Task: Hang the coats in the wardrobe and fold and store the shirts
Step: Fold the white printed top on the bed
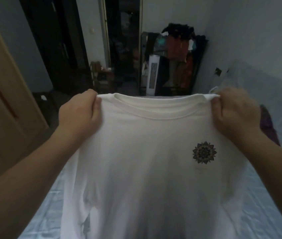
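Observation:
A white T-shirt (145, 152) with a small dark mandala print on its chest hangs spread out in front of me, above the bed. My left hand (79, 111) grips its left shoulder seam beside the collar. My right hand (235, 111) grips the right shoulder seam. The shirt is stretched taut between both hands, collar uppermost, front facing me. Its lower part runs out of the frame at the bottom.
A bed with a pale blue sheet (271, 195) lies under the shirt, with a purple garment (268, 125) on its right side. A brown door (3, 100) stands at the left. Ahead are a dark wardrobe (59, 45), a white tower unit (152, 75) and a clothes rack (180, 49).

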`<state>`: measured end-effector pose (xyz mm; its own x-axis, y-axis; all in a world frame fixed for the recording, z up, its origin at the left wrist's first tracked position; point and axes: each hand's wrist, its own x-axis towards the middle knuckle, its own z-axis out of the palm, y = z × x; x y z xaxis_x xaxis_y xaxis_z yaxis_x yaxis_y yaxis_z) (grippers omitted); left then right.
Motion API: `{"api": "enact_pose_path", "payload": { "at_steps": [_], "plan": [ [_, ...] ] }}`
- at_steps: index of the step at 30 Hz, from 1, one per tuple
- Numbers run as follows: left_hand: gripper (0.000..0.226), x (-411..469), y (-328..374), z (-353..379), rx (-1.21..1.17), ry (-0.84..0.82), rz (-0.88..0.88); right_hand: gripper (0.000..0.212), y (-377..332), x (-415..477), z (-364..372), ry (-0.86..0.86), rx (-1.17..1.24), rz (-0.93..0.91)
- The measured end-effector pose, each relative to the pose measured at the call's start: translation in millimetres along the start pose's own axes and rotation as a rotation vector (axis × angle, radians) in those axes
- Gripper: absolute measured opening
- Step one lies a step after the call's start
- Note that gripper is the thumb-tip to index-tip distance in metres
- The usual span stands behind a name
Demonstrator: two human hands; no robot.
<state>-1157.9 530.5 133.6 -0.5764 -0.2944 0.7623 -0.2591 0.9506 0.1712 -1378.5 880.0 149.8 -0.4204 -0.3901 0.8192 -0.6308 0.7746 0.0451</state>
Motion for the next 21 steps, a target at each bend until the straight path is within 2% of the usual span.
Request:
{"api": "enact_pose_path", "payload": {
  "at_steps": [5,9,14,21],
  "plan": [
    [0.031,-39,-30,145,0.073,-0.267,-0.074,0.024,22,-46,162,-0.326,0.085,0.029],
    [0.027,-81,-65,276,0.099,-0.503,-0.164,0.027,17,-101,301,-0.567,0.127,0.035],
    [0.024,-128,-112,434,0.115,-0.698,-0.245,0.026,7,-172,467,-0.761,0.095,0.067],
    [0.026,-175,-168,622,0.196,-0.819,-0.195,0.039,8,-243,640,-0.845,0.002,0.056]
  ]
}}
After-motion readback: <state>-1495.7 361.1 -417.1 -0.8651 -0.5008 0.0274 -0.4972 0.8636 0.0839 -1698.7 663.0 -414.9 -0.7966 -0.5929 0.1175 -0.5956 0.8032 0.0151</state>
